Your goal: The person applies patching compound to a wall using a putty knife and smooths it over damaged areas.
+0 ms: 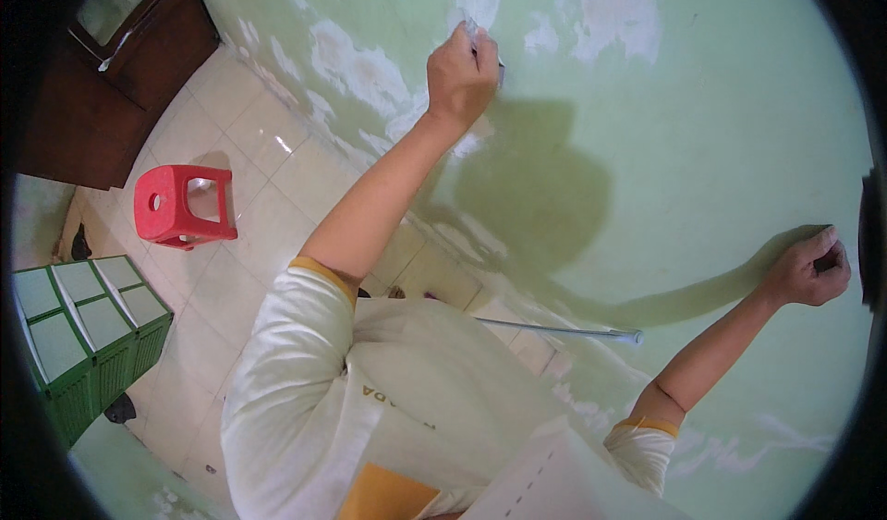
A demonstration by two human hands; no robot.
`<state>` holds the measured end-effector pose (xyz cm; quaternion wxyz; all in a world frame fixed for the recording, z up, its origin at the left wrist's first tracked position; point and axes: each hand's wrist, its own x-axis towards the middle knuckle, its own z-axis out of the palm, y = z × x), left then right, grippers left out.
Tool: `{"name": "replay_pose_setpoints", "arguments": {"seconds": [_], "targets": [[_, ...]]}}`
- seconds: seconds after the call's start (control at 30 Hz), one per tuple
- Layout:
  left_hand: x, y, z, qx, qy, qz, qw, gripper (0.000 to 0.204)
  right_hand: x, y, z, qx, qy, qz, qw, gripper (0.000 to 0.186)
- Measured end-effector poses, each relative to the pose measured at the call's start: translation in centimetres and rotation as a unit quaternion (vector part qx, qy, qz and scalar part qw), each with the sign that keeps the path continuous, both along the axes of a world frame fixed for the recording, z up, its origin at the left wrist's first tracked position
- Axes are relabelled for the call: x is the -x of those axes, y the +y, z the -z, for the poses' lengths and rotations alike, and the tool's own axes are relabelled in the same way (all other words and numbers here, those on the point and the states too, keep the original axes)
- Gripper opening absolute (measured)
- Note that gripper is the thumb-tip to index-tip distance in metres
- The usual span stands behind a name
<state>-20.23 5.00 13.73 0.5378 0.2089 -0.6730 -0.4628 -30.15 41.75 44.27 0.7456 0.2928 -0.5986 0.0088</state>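
Observation:
A pale green wall [702, 150] with white filler patches [360, 62] fills the upper and right part of the head view. My left hand [462, 76] is closed around a putty knife [501, 74], held close to the wall beside a white patch. Only a bit of the handle and the grey blade edge show; the fingers cover the rest. Over on the right, my right hand [808, 269] is held at the wall with fingers curled and pressed together. Whatever it may hold is hidden.
A red plastic stool [185, 206] stands on the tiled floor [231, 289] to the left. Beyond it is dark brown wooden furniture [120, 95]. Green-framed crates or cabinet [92, 326] stand lower left. A thin metal rod [554, 330] lies near the wall's foot.

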Motion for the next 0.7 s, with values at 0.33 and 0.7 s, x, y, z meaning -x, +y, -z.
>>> {"name": "replay_pose_setpoints", "arguments": {"seconds": [0.33, 0.7], "targets": [[-1.2, 5.4, 11.0, -0.019, -0.074, 0.067, 0.995, 0.022, 0.4, 0.3, -0.4, -0.030, 0.030, 0.011, 0.999, 0.026], [-0.7, 1.9, 6.6, -0.080, -0.063, 0.037, 0.994, 0.022, 0.0, 0.0, -0.1, -0.028, 0.000, -0.027, 0.999, 0.028]]}}
